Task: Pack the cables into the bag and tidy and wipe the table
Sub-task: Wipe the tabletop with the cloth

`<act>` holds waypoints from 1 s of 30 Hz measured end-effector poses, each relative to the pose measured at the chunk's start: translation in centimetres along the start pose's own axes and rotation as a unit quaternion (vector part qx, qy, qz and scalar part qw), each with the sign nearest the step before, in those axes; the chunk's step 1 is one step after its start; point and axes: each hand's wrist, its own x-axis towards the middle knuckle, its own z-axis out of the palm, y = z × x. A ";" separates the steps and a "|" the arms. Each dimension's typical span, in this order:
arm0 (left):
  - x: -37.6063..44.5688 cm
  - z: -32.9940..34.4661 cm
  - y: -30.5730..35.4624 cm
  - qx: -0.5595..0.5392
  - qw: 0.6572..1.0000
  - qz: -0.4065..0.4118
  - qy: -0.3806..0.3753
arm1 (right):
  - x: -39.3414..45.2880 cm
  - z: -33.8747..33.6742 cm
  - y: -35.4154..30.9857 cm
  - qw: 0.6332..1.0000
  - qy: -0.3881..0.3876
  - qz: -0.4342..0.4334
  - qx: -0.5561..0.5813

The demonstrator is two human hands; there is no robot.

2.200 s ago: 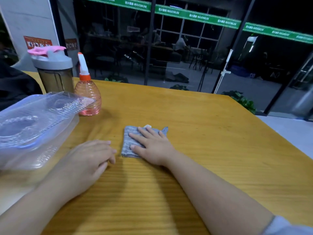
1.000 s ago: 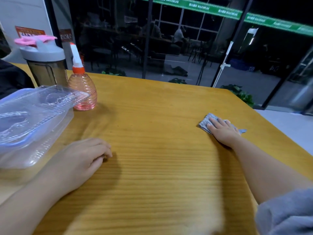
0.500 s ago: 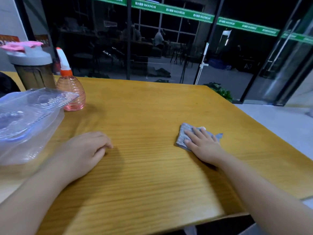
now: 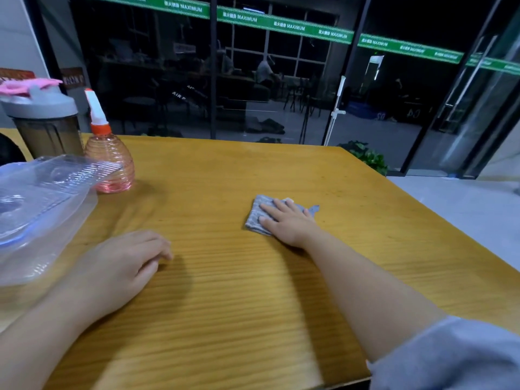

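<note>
Since two seconds ago, right hand (image 4: pixel 289 222) and cloth (image 4: pixel 257 213) have swept out to the far right edge of the table (image 4: pixel 225 291) and come back toward the middle; left hand (image 4: pixel 121 266), clear box, spray bottle and shaker cup lie as before.

Head view:

Cloth: grey, folded, flat on the table right of centre, one corner poking out past the fingers on the right.

Right hand: palm down on the cloth, fingers straight and slightly spread, pressing it to the wood. Grey sleeve (image 4: pixel 450 356) at near right.

Left hand: resting on the table at near left, fingers loosely curled under, holding nothing, just beside the box.

Clear box (image 4: pixel 42 209): plastic, with ridged lid, at the left edge of the table; contents cannot be told.

Spray bottle (image 4: pixel 108 161): pink, orange collar, white nozzle, upright at far left, touching or just behind the box's far corner.

Shaker cup (image 4: pixel 42 119): dark, grey lid with pink cap, upright behind the box, left of the bottle.

Glass wall (image 4: pixel 281 80): dark, with green banner, beyond the far edge.
</note>
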 end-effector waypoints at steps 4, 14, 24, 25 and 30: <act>-0.4 0.3 -0.7 0.003 1.000 -0.006 -0.009 | 0.4 -0.8 4.6 0.998 0.012 0.060 0.013; 0.1 2.1 -1.2 0.018 0.997 -0.016 -0.077 | -5.5 -2.1 17.7 0.971 0.069 0.228 0.011; 0.3 4.5 -4.5 0.040 0.989 0.020 -0.142 | -12.1 -0.5 18.0 0.969 0.083 0.230 0.007; 0.3 5.2 -5.4 0.040 0.988 0.023 -0.149 | -13.0 -0.3 18.1 0.971 0.082 0.224 0.003; 0.4 6.6 -6.6 0.052 0.981 -0.005 -0.185 | -17.0 -0.1 19.4 0.970 0.079 0.230 0.005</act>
